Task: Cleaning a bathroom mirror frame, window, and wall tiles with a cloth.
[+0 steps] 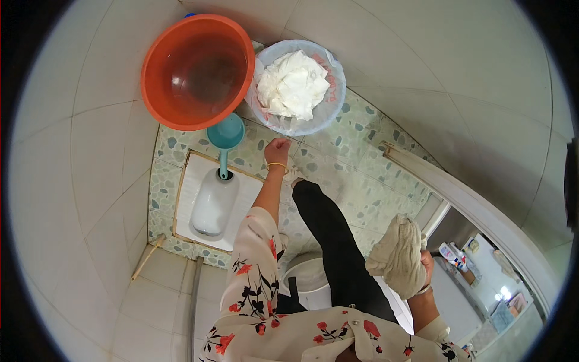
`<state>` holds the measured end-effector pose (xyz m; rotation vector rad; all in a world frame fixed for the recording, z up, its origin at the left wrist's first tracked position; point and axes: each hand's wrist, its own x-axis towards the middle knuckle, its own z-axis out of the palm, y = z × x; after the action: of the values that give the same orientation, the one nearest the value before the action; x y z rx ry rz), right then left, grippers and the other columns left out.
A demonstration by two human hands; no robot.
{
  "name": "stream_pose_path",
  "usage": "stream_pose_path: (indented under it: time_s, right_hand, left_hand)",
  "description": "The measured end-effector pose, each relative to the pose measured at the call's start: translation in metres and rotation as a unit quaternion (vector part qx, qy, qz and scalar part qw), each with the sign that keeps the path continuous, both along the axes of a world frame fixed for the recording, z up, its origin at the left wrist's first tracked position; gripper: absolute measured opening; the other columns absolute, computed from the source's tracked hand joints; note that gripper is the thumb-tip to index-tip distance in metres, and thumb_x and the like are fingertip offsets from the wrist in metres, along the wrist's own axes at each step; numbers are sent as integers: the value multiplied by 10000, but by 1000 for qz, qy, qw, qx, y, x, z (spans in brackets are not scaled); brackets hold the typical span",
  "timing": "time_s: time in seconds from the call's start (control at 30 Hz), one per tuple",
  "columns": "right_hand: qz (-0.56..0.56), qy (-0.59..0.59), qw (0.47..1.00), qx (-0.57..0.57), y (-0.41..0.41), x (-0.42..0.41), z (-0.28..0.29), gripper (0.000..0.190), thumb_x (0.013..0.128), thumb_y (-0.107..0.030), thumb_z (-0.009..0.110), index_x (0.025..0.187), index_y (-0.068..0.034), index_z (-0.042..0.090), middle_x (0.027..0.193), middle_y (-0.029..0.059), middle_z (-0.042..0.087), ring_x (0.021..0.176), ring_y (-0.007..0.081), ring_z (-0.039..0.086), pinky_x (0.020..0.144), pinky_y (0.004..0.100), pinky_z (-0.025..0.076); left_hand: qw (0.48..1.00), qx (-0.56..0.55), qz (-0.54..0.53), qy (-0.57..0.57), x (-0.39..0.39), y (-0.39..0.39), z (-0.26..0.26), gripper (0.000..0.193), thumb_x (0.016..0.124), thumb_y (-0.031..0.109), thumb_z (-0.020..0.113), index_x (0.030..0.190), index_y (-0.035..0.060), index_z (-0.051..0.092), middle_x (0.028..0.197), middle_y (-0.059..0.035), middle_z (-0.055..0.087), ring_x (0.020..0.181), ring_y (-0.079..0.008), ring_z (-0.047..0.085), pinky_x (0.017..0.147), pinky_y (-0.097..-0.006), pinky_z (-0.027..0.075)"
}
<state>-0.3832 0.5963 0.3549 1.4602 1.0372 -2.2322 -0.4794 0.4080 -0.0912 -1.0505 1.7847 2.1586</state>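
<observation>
My left hand [277, 151] reaches forward over the tiled floor, its fingers curled together and nothing seen in them. It is just in front of a round waste bin [337, 106] lined with a translucent plastic bag. Crumpled white paper or thin cloth [294, 85] is heaped inside the bin. Out to the right side, my right hand [426, 267] grips a bunched greyish-beige cloth [398, 258]. Part of that hand is hidden behind the folds.
An orange plastic basin [154, 77] holding some water stands left of the bin. A teal dipper [226, 131] rests below it, its handle over the drain hole of a white squat toilet [212, 208]. A pale basin [307, 273] lies near my legs. A doorframe [452, 194] stands at right.
</observation>
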Motion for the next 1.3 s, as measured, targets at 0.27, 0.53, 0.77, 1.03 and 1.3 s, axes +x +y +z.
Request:
stream_pose_path:
  time_s: [0.27,0.53,0.77,1.03,1.3]
  right_hand:
    - [8,24,1000,-15,0,-8,8,507,709,-195,475,1166,16,529,1073,172,615,967,319,589,876,416,462]
    - [-18,40,997,-57,-20,-14,28,535,709,-202,477,1197,15,510,1098,172,604,982,318,583,892,417,451]
    - [-23,89,994,-60,6,-16,12,521,726,-192,461,1196,28,508,1082,170,612,975,309,588,894,408,452]
    - [-27,64,992,-109,-3,-27,15,502,727,-171,452,1182,31,520,1078,170,614,974,305,591,891,401,456]
    - [-12,57,997,-56,-7,-32,14,483,737,-166,442,1173,21,528,1067,164,618,968,303,591,888,402,457]
  left_hand:
    - [971,202,-127,16,-25,-64,172,87,786,85,657,832,15,634,679,41,563,538,-49,439,509,-201,373]
    - [973,-44,-130,187,-110,-84,125,212,748,64,645,951,12,612,692,-61,579,626,-155,539,582,-257,432]
    - [973,-192,-104,78,-72,-65,90,254,684,94,684,923,29,625,719,-94,612,682,-199,600,636,-326,486]
    - [967,-218,-123,56,-67,-90,107,277,681,73,690,945,44,614,808,-84,644,715,-184,623,642,-294,496]
    - [978,-187,-90,-32,-32,-78,94,372,663,44,678,1008,36,540,940,-131,608,811,-230,609,691,-318,497]
